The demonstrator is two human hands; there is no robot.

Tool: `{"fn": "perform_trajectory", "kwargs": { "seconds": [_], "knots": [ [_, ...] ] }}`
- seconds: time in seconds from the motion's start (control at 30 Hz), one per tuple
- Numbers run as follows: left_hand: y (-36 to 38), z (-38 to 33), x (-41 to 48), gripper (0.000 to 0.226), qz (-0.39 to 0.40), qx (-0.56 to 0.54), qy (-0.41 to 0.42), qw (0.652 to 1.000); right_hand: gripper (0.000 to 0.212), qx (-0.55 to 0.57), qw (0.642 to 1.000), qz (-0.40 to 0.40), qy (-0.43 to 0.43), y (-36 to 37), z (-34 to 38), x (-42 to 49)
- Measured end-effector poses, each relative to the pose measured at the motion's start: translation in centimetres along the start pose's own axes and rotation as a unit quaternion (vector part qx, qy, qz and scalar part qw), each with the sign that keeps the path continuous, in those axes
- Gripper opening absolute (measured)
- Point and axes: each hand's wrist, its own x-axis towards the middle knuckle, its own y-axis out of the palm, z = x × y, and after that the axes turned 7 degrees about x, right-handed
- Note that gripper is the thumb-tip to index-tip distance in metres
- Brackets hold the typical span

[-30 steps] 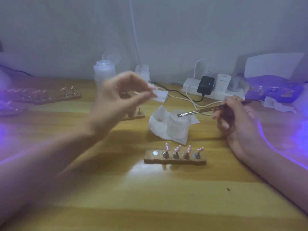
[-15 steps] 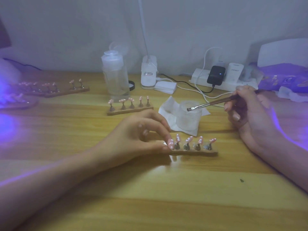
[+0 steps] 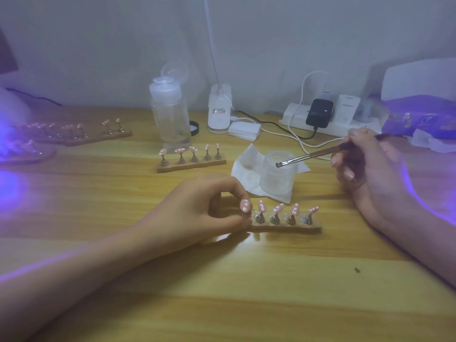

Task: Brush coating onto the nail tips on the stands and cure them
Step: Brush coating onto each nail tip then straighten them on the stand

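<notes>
You sit at a wooden table [image 3: 222, 280] against a pale wall, with violet light spilling in from both sides. Your left hand [image 3: 197, 208] rests on the table, its fingers and thumb curled to pinch the leftmost pink nail tip [image 3: 245, 206] at the left end of the near stand [image 3: 286, 227], where four more dotted tips stand in a row. Your right hand [image 3: 365, 169] grips the brush [image 3: 308, 155], with its bristle end over the open frosted jar [image 3: 277, 171] that sits on a white tissue [image 3: 246, 166]. A second stand [image 3: 191, 165] of five tips lies farther back, just in front of a clear bottle [image 3: 170, 114].
</notes>
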Motion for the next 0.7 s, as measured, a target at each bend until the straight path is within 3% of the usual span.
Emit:
{"fn": "perform_trajectory", "kwargs": {
  "seconds": [0.13, 0.43, 0.57, 0.7],
  "knots": [
    [0.3, -0.4, 0.1, 0.014, -0.016, 0.041, -0.005, 0.999, 0.028, -0.002, 1.0, 0.0, 0.002, -0.1, -0.1, 0.1],
    [1.0, -0.8, 1.0, 0.015, -0.02, -0.022, 0.032, 0.999, 0.03, -0.005, 1.0, 0.003, -0.003, -0.1, -0.2, 0.1],
    [1.3, -0.6, 0.9, 0.011, -0.044, 0.06, 0.081, 0.994, 0.031, 0.003, 1.0, -0.003, -0.006, -0.1, -0.1, 0.0],
    [1.7, -0.8, 0.4, 0.011, -0.121, 0.12, 0.118, 0.978, 0.032, 0.005, 0.999, 0.02, -0.047, 0.0, 0.1, 0.0]
  ]
}}
